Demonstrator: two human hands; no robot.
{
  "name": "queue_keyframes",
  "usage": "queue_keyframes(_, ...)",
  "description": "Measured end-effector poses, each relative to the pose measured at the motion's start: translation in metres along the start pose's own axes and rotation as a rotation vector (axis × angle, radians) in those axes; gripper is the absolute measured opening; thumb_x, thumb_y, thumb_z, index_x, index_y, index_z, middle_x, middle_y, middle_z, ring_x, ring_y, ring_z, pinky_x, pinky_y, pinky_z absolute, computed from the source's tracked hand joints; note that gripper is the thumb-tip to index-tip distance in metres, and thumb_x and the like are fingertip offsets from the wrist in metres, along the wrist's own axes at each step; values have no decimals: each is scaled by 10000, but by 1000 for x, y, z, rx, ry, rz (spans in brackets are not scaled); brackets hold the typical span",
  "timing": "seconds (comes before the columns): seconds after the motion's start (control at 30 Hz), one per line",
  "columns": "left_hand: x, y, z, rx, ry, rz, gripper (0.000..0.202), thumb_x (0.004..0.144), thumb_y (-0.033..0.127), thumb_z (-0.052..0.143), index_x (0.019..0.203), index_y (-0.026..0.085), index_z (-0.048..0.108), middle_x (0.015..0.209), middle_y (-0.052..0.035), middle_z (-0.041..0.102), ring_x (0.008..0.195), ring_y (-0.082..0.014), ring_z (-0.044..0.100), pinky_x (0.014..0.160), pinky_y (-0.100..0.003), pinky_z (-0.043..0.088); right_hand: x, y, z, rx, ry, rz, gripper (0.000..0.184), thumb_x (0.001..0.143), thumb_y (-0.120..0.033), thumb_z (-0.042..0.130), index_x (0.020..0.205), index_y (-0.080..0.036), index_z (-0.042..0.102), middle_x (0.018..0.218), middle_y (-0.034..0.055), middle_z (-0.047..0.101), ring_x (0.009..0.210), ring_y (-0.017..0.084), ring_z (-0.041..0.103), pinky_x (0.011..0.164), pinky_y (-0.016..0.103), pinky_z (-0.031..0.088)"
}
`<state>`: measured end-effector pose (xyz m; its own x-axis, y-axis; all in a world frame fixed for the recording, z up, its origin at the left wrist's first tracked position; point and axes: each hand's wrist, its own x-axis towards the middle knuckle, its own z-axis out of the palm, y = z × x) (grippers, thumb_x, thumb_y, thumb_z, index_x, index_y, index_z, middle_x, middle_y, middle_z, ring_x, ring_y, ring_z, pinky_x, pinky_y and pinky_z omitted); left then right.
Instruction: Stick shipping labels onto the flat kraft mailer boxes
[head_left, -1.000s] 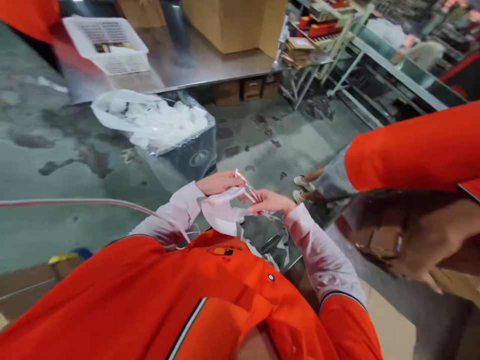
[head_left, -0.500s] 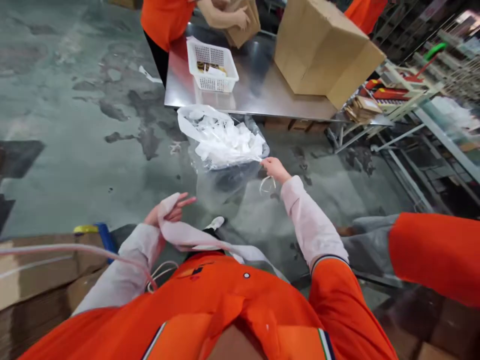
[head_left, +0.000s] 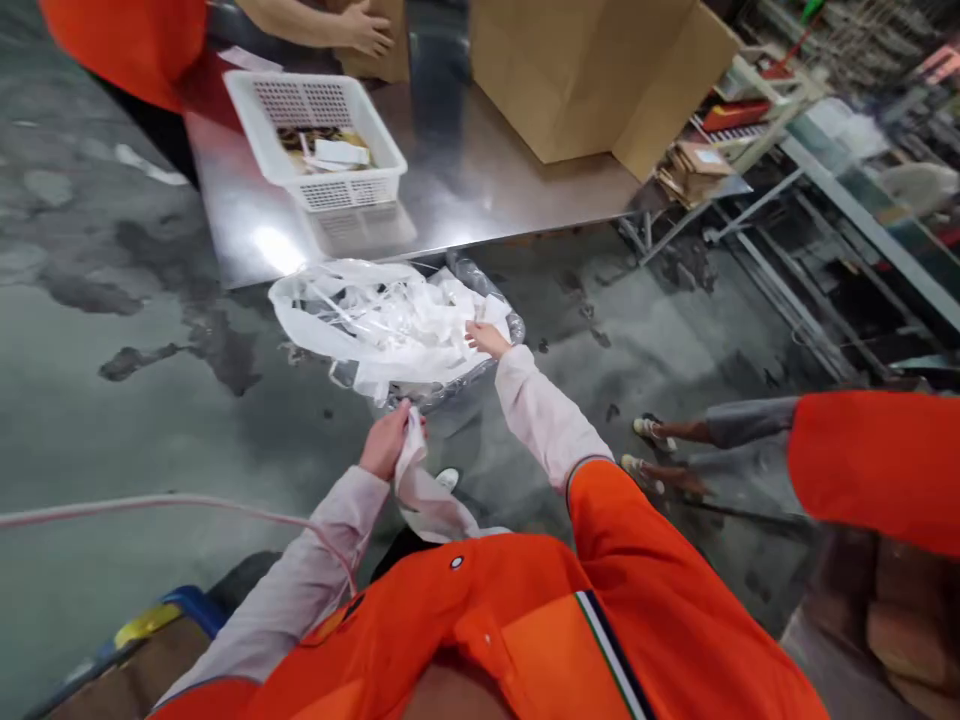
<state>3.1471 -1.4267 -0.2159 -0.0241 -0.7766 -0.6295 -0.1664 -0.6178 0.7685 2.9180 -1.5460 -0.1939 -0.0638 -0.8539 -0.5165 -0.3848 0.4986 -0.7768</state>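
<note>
My left hand (head_left: 388,441) is closed around a crumpled white strip of paper or film (head_left: 424,492) that trails down toward my orange shirt. My right hand (head_left: 487,339) reaches forward to the rim of a bin lined with a clear plastic bag (head_left: 390,325) full of white scraps; its fingers touch the white waste, and whether they hold anything is hidden. Both arms wear pale pink sleeves.
Beyond the bin stands a steel table (head_left: 480,195) with a white perforated basket (head_left: 315,140) and a large cardboard box (head_left: 592,70). A person in orange works at its far side; another person's orange sleeve (head_left: 877,470) and feet are at right. Cardboard lies at lower left.
My right hand has moved from beside the bin onto the white scraps, no longer showing the thin loop. My left hand has come forward and closed on the white strip. The view has swung.
</note>
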Motion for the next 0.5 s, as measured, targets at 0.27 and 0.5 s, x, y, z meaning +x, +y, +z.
queue_keyframes(0.27, -18, 23, 172, 112, -185, 221, 382, 986, 357, 554, 665, 153, 595, 692, -42, 596, 756, -168, 560, 735, -298, 432, -184, 111, -34, 123, 94, -65, 505, 722, -465, 821, 1104, -157, 704, 1017, 57, 748, 876, 187, 663, 768, 269, 553)
queue_keyframes(0.5, 94, 10, -26, 1, 529, 334, 772, 888, 354, 774, 1513, 67, 422, 1542, -248, 437, 1440, -282, 404, 1114, -355, 380, -129, 147, -8, -108, 78, -119, 330, 784, -512, 602, 764, -189, 663, 706, 48, 653, 670, 210, 572, 634, 321, 476)
